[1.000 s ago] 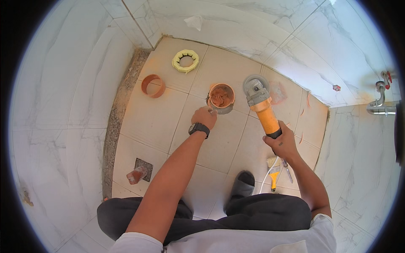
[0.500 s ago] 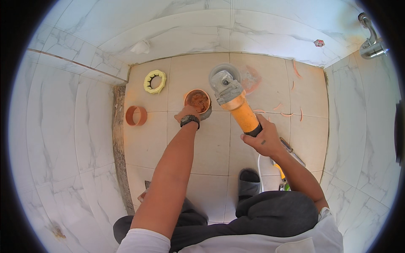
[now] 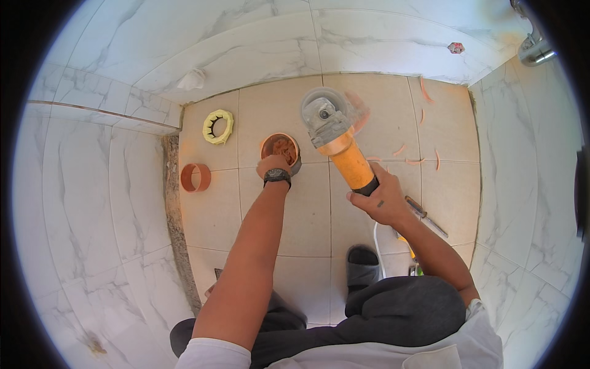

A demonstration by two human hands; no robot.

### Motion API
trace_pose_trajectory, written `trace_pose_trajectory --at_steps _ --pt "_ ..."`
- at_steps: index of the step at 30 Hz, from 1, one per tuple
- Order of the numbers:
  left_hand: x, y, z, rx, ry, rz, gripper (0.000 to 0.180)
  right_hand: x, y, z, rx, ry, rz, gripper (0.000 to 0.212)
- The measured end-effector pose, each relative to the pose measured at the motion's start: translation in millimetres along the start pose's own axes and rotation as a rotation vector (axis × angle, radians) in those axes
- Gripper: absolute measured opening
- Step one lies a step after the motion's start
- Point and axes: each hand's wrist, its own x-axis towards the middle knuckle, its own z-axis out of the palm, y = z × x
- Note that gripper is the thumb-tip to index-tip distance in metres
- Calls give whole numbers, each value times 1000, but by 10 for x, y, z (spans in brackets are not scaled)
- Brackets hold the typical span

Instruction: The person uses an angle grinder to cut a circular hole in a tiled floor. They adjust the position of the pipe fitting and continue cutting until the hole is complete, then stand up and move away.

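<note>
My right hand (image 3: 382,197) is wrapped round the black rear end of an orange-yellow angle grinder (image 3: 351,163), held above the floor with its grey head and round disc pointing away from me. Close to the disc is a faint reddish patch (image 3: 357,114); I cannot tell if it is dust or blur. My left hand (image 3: 274,163), a black watch on its wrist, is closed on the near rim of a short orange pipe (image 3: 297,147) with a grey outer side. Orange-brown shavings (image 3: 284,149) fill the pipe's mouth. The left fingertips are partly hidden.
To the left lie a pale yellow notched ring (image 3: 218,126) and a loose orange pipe ring (image 3: 195,178). Thin orange offcuts (image 3: 437,159) are strewn at the right. Near my right forearm lie a long tool (image 3: 426,216) and a white cable (image 3: 378,252). Marble-look walls close in the floor.
The view has shifted slightly. The grinder has moved a little relative to the floor, covering more of the reddish patch. My left hand stays at the pipe rim.
</note>
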Motion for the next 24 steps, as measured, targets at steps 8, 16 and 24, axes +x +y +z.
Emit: trace_pose_trajectory --at_steps 8,16,24 --pt "-114 -654 -20 -147 106 143 25 -17 6 2 67 -35 11 59" --pt "-390 -2813 259 177 -176 -1 33 32 31 57 69 -48 -20 60" --pt "-509 -2088 51 35 -9 71 31 42 5 46 40 -103 -3 60"
